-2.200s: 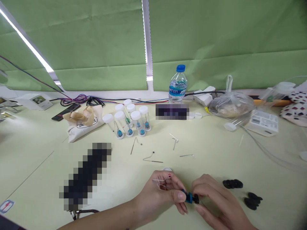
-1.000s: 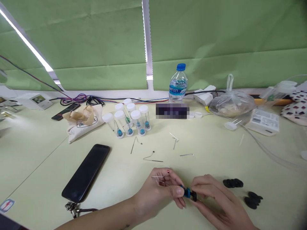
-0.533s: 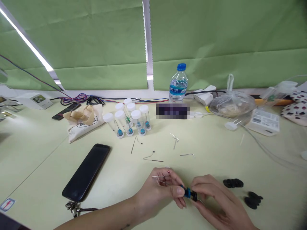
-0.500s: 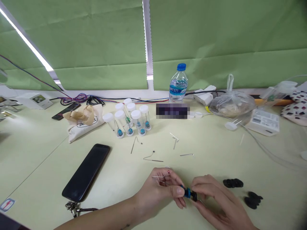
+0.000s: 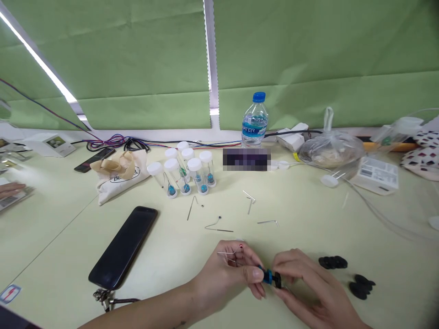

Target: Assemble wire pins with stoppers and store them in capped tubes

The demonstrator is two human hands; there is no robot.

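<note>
Between the thumb and fingers of my left hand [image 5: 236, 269] is a small blue-and-black cylindrical part [image 5: 268, 276]. A thin bent wire [image 5: 229, 252] with a red-tipped end lies across the same palm. A black disc [image 5: 277, 279] sits on the part's right end, and my right hand [image 5: 308, 283] is closed around that end, thumb below and fingers above. Its exact fingertip contact is partly hidden. Just beyond my hands lie a bent wire piece [image 5: 219, 227], another bent wire piece [image 5: 195, 206] and several small hex keys [image 5: 268, 222].
Black discs [image 5: 332, 262] and more black discs [image 5: 360, 287] lie to the right. Several clear tubes [image 5: 185, 176] with white caps stand behind, near a water bottle [image 5: 254, 121]. A phone [image 5: 123, 246] and cloth bag [image 5: 120, 176] are leftward. Another person's hand [image 5: 12, 189] shows far left.
Another person's hand has come into view at the far left edge. My right hand has shifted very slightly left; my left hand and the part look unmoved.
</note>
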